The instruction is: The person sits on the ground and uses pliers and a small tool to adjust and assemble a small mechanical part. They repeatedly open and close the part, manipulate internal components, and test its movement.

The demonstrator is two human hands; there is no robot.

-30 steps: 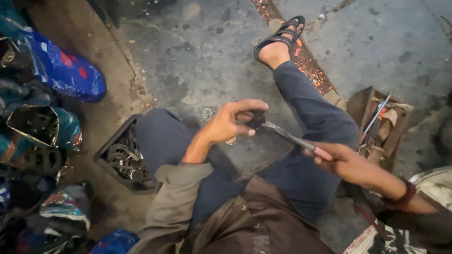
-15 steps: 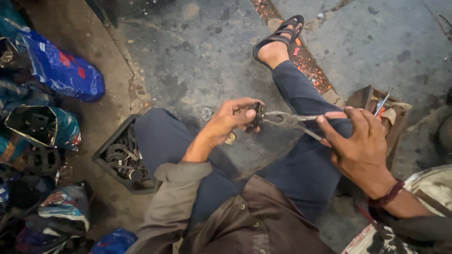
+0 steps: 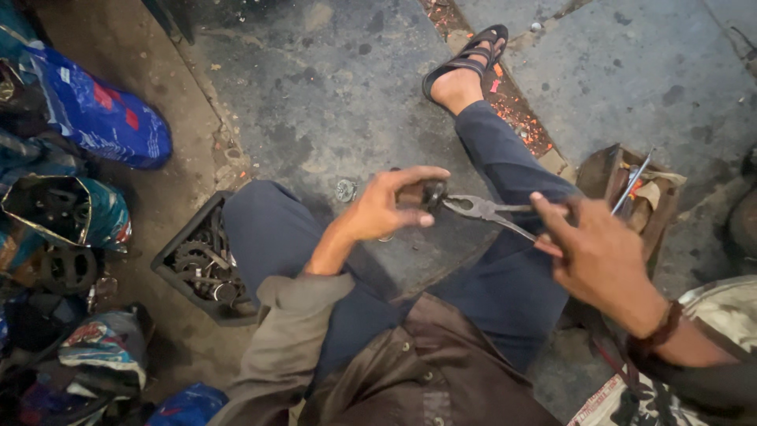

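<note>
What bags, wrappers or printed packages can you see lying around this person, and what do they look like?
Blue printed sack: upper left on the ground, bulging, with red and white patches.
Open printed bag: left edge, teal and multicoloured, dark metal parts inside.
Crumpled printed bag: lower left, pale with red and blue.
Black crate: beside the left leg, holding gears; no label visible.
No signs or screens.

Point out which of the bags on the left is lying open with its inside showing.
The teal bag midway down the left edge: its mouth gapes, showing dark contents. The blue bag above it bulges shut.
</note>
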